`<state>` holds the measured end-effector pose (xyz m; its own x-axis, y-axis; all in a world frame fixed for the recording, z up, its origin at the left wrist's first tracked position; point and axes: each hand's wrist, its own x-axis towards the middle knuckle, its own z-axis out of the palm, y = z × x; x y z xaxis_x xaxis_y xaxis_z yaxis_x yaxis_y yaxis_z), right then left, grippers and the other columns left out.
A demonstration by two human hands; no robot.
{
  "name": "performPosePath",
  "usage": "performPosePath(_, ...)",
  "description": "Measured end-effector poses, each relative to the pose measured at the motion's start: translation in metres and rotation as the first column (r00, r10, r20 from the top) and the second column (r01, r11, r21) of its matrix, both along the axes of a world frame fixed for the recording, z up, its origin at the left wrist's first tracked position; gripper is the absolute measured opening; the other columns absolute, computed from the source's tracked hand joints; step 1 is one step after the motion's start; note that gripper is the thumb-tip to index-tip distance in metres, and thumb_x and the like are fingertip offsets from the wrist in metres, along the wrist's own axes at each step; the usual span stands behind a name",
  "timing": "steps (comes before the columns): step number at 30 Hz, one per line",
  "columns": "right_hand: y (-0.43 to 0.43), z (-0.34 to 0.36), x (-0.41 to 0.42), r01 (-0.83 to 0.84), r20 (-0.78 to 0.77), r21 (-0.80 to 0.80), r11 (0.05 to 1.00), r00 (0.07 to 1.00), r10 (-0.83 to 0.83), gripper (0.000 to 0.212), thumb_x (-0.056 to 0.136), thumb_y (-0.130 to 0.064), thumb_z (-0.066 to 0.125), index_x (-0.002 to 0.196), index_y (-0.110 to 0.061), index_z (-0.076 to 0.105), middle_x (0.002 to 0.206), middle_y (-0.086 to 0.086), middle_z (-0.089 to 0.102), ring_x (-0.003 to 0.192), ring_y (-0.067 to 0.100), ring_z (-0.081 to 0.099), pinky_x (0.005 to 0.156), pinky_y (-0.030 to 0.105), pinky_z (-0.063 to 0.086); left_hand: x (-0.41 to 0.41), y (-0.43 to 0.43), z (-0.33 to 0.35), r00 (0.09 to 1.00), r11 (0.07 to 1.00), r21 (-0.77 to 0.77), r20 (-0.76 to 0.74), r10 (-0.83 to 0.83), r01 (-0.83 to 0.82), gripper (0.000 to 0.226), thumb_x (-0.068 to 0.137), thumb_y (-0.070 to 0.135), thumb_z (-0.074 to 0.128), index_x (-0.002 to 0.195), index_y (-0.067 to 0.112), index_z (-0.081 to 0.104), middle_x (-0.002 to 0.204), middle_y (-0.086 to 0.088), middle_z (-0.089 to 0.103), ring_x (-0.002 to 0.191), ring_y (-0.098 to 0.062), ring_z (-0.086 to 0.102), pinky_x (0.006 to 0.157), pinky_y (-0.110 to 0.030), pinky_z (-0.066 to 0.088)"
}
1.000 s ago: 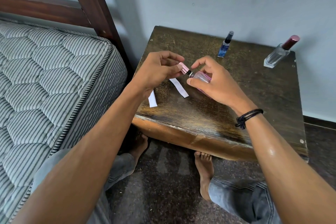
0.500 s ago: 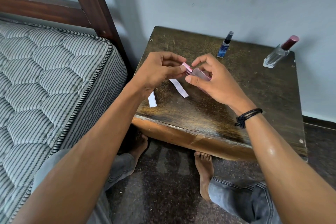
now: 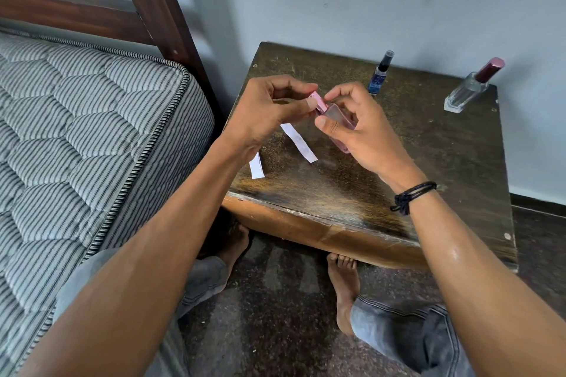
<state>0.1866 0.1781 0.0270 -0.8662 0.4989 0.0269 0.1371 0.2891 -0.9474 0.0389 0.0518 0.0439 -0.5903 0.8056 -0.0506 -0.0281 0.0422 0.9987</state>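
Above the wooden table, I am watching the right hand gripping the pink bottle, contents unclear, while the left hand is pinching its pink cap; a blue bottle and a clear bottle are standing behind.

Small pink glossy glass bottle with shiny pink cap, worn dark wooden table — scratched, faintly glossy, two matt white paper strips, quilted striped cloth mattress, clear glass bottle
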Motion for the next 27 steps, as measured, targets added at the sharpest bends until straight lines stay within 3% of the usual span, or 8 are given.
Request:
performPosePath(9, -0.002, 0.0, 0.0, 0.041, -0.072, -0.031, 0.999, 0.996, -0.043, 0.032, 0.09, -0.02, 0.077, 0.108, -0.029, 0.053, 0.109, -0.001, 0.071, 0.075, -0.005, 0.06, 0.072, 0.027, 0.04, 0.007, 0.005, -0.006, 0.997, 0.999, 0.036, -0.064, 0.038, -0.035, 0.015, 0.087, 0.002, 0.076, 0.099, 0.01, 0.075, 0.1, -0.019, 0.074, 0.086, -0.022, 0.072, 0.082, -0.036, 0.061)
performPosePath(13, -0.004, 0.002, 0.0, 0.072, -0.096, -0.039, 0.997, 0.992, -0.076, 0.034, 0.088, -0.016, 0.078, 0.11, -0.024, 0.053, 0.11, -0.003, 0.072, 0.089, 0.001, 0.064, 0.085, 0.033, 0.047, 0.012, 0.005, -0.007, 0.995, 0.997, 0.064, -0.084, 0.046, -0.041, 0.015, 0.089, 0.001, 0.074, 0.102, 0.009, 0.074, 0.1, -0.015, 0.075, 0.087, -0.018, 0.072, 0.081, -0.03, 0.06)
performPosePath(16, -0.004, 0.005, -0.002, 0.058, -0.124, -0.084, 0.995, 0.99, -0.068, 0.037, 0.088, -0.02, 0.078, 0.114, -0.023, 0.052, 0.114, -0.001, 0.072, 0.088, 0.001, 0.064, 0.083, 0.034, 0.048, 0.011, 0.006, -0.004, 0.996, 0.995, 0.094, -0.084, 0.035, -0.027, 0.019, 0.09, 0.001, 0.072, 0.109, 0.006, 0.071, 0.101, -0.013, 0.074, 0.089, -0.019, 0.07, 0.084, -0.032, 0.059)
performPosePath(19, -0.004, 0.009, -0.007, 0.034, -0.147, -0.141, 0.989, 0.988, -0.055, 0.047, 0.087, -0.023, 0.08, 0.122, -0.02, 0.049, 0.115, 0.001, 0.071, 0.101, 0.017, 0.067, 0.097, 0.044, 0.05, 0.008, 0.005, 0.003, 0.996, 0.99, 0.144, -0.084, 0.024, -0.012, 0.03, 0.091, 0.0, 0.071, 0.121, 0.001, 0.066, 0.103, -0.016, 0.071, 0.09, -0.02, 0.07, 0.086, -0.035, 0.059)
performPosePath(21, -0.003, 0.012, -0.01, 0.023, -0.167, -0.198, 0.98, 0.984, -0.057, 0.052, 0.085, -0.02, 0.081, 0.125, -0.019, 0.047, 0.11, 0.001, 0.073, 0.095, 0.017, 0.068, 0.091, 0.043, 0.051, 0.004, 0.003, 0.007, 0.997, 0.987, 0.162, -0.074, 0.03, -0.018, 0.039, 0.089, 0.002, 0.074, 0.126, 0.006, 0.064, 0.104, -0.019, 0.069, 0.092, -0.024, 0.068, 0.09, -0.04, 0.059)
performPosePath(23, -0.003, 0.013, -0.014, 0.021, -0.187, -0.232, 0.973, 0.98, -0.065, 0.053, 0.083, -0.019, 0.082, 0.124, -0.019, 0.048, 0.108, 0.002, 0.073, 0.095, 0.013, 0.069, 0.096, 0.042, 0.05, -0.001, 0.001, 0.008, 0.998, 0.986, 0.163, -0.059, 0.031, -0.021, 0.045, 0.087, 0.005, 0.077, 0.129, 0.009, 0.063, 0.105, -0.019, 0.069, 0.096, -0.026, 0.068, 0.095, -0.044, 0.057)
performPosePath(27, -0.007, 0.016, -0.022, 0.023, -0.243, -0.305, 0.952, 0.965, -0.101, 0.054, 0.078, -0.022, 0.082, 0.12, -0.015, 0.049, 0.113, 0.002, 0.072, 0.102, 0.009, 0.068, 0.094, 0.032, 0.052, -0.009, -0.005, 0.013, 0.999, 0.994, 0.108, -0.044, -0.022, 0.026, 0.052, 0.085, 0.002, 0.077, 0.134, 0.003, 0.059, 0.11, -0.015, 0.068, 0.097, -0.018, 0.068, 0.089, -0.031, 0.056)
